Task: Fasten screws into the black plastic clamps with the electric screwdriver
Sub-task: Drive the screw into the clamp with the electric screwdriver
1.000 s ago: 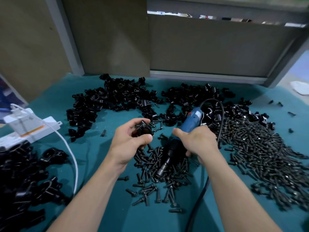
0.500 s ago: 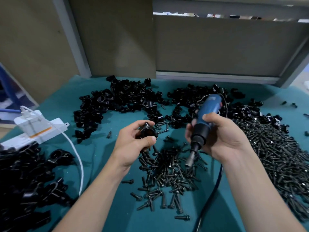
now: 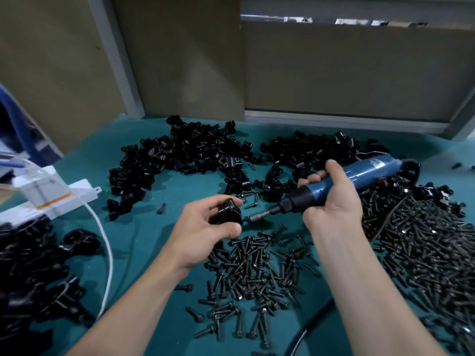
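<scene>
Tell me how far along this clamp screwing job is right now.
Done: possibly the separate clamp pile at near left, though I cannot see whether those carry screws. In hand: the left hand holds one black clamp while the right hand grips the electric screwdriver, its bit meeting the clamp's side. Left: a large heap of clamps at the back and many loose screws.
</scene>
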`<state>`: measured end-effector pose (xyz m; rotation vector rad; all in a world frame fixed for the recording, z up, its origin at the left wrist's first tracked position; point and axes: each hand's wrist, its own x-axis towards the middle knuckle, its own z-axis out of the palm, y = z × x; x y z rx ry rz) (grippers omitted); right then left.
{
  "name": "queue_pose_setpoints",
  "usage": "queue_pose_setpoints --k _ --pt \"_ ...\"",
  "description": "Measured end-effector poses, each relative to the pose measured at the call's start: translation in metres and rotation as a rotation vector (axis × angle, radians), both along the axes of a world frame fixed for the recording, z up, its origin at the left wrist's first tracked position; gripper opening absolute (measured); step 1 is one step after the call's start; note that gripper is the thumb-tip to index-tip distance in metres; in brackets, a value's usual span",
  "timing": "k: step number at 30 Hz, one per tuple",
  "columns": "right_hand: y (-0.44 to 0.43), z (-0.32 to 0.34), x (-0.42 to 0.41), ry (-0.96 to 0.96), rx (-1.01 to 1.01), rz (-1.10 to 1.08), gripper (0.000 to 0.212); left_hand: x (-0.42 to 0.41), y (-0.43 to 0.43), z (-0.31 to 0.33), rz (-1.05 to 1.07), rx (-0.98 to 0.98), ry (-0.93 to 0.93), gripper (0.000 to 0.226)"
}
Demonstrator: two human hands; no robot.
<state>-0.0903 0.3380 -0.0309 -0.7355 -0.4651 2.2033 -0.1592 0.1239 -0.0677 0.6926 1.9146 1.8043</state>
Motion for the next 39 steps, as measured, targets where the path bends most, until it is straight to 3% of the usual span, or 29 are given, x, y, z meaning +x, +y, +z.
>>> queue_pose_setpoints --k 39 --pt "-0.013 -0.004 -0.004 0.233 0.120 0.082 0.018 0.005 0.002 -0.006 0.063 0.071 -0.055 0.048"
